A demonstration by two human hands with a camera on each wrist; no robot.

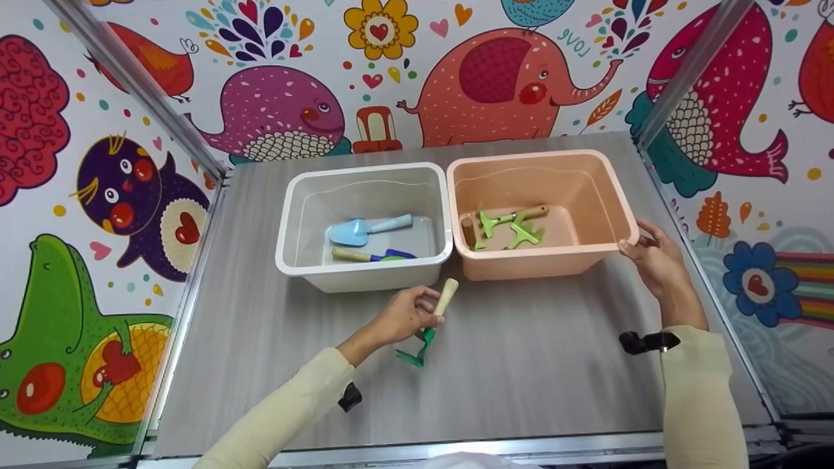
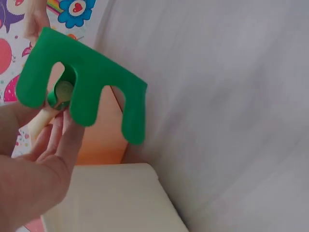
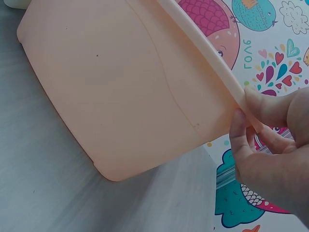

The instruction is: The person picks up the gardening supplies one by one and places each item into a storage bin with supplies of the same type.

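Note:
My left hand (image 1: 405, 315) holds a small hand rake by its cream handle (image 1: 446, 297), in front of the two bins. Its green three-pronged head (image 2: 82, 72) faces the left wrist camera, and in the head view it points down toward the table. My right hand (image 1: 659, 259) pinches the front right corner of the peach bin (image 1: 544, 264), thumb on one side of the rim and fingers beneath it. Inside that bin lie a light green rake (image 1: 496, 221) with a wooden handle and another light green forked piece (image 1: 525, 233).
Left of the peach bin, rims meeting, stands a white bin (image 1: 365, 279). It holds a light blue trowel (image 1: 352, 232) and a blue-necked tool with a yellowish handle (image 1: 350, 255). Patterned panels and metal rails border the grey table (image 1: 521, 365).

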